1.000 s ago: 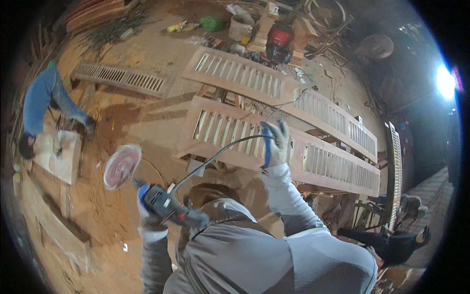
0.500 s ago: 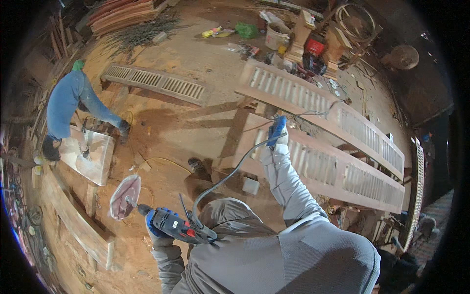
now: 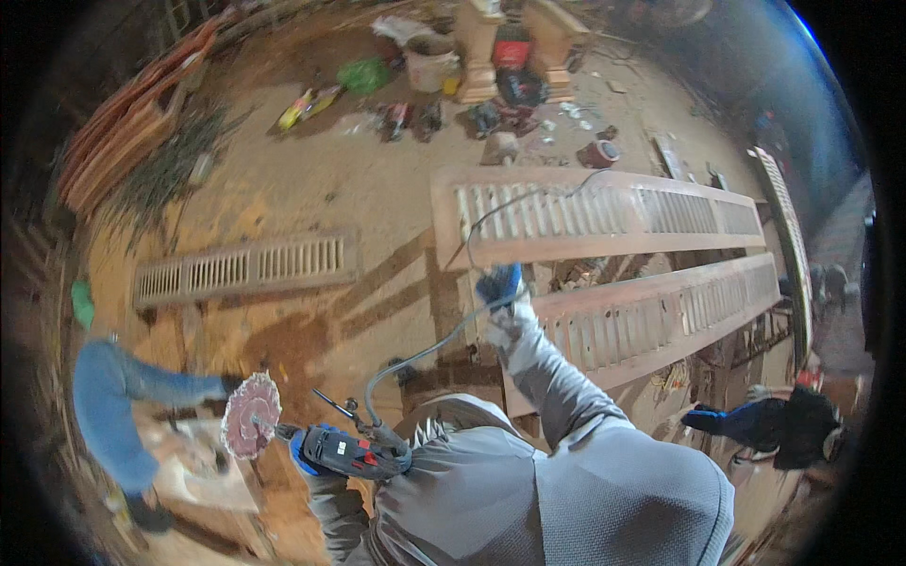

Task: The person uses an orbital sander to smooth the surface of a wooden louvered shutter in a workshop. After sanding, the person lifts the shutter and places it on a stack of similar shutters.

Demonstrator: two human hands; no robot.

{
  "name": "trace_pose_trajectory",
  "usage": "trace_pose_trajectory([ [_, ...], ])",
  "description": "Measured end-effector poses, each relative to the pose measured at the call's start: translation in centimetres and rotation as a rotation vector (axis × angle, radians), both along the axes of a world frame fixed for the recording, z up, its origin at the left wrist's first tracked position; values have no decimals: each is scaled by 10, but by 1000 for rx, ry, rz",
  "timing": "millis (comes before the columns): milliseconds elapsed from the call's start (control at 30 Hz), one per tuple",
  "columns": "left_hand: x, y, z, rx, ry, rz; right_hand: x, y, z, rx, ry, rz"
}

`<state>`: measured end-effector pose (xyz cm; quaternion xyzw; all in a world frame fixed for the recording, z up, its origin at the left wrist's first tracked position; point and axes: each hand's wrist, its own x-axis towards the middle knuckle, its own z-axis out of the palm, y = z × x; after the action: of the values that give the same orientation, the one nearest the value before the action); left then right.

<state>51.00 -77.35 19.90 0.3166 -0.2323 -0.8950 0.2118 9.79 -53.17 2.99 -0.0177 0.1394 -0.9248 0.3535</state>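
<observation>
My left hand, in a blue-palmed glove, is wrapped round a black and red power drill held in front of my left side. A round, frayed reddish sanding disc sits on the drill's front end, clear of any panel. My right hand, gloved too, is closed round the drill's grey cord at the end of my outstretched arm. That hand is beside the left ends of two long slatted wooden panels: a farther panel and a nearer panel. The cord runs on over the farther panel.
At left, a person in blue bends over a pale board. A shorter slatted panel lies beyond. At right is another person in dark clothes. Wooden posts, a bucket and stacked planks stand at the back.
My view has turned, so the panels lie more level across it. The disc now faces me more fully. The person at right has come into view. Both hands keep their holds.
</observation>
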Motion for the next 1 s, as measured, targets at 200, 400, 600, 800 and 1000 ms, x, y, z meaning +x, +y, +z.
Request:
trace_pose_trajectory([
  [200,-122,-97,5,299,255,-22,-39,-3,109,485,-291,-763],
  [400,-239,-190,5,119,117,-413,-198,-71,338,568,551,-948],
  [600,-333,-293,-34,207,258,-450,-294,-292,261,1105,1376,-45],
  [800,-429,-361,-35,-116,288,-399,-284,-310,112,1464,858,-139],
  [1000,-551,-438,-85,-897,230,-663,-239,-297,36,1475,821,333],
])
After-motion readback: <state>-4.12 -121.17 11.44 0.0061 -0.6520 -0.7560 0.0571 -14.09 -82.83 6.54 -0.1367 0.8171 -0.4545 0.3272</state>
